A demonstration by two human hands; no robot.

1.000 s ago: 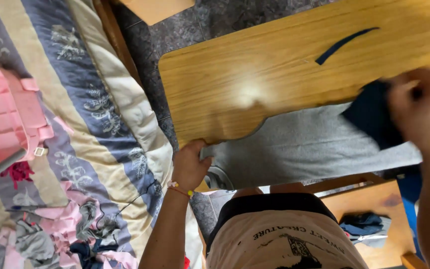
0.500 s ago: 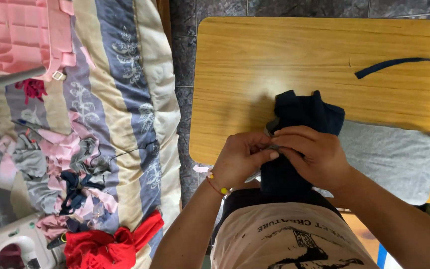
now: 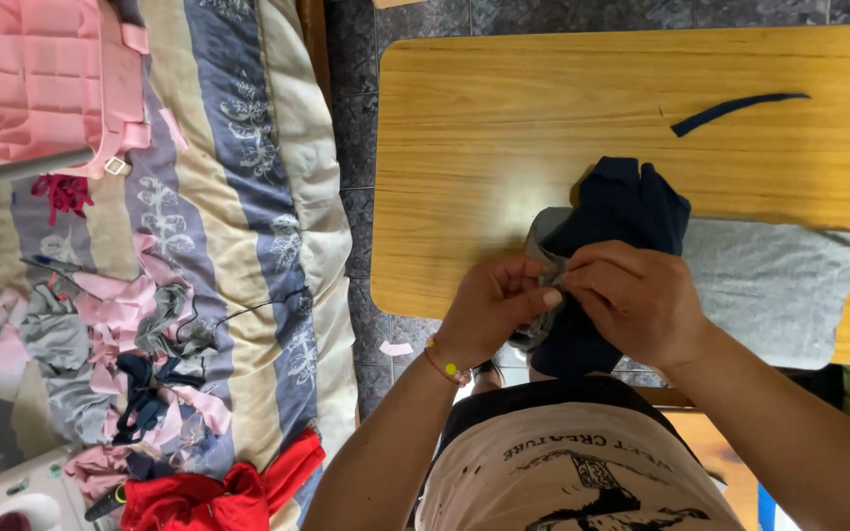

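Pinching the near edge of a dark navy cloth [image 3: 622, 211], the left hand [image 3: 489, 310] and right hand [image 3: 637, 300] meet fingertip to fingertip at the front edge of the wooden table [image 3: 504, 128]. The cloth lies bunched over a grey fabric piece [image 3: 774, 285]; a navy strip [image 3: 735, 111] rests well apart, farther back

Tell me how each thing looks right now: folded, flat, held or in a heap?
Dark blue cloth: bunched, held by both hands.
Left hand: pinching the cloth.
Right hand: pinching the cloth.
Grey cloth: folded flat on the table.
Blue strip: lying loose.
Fabric scraps: heaped.
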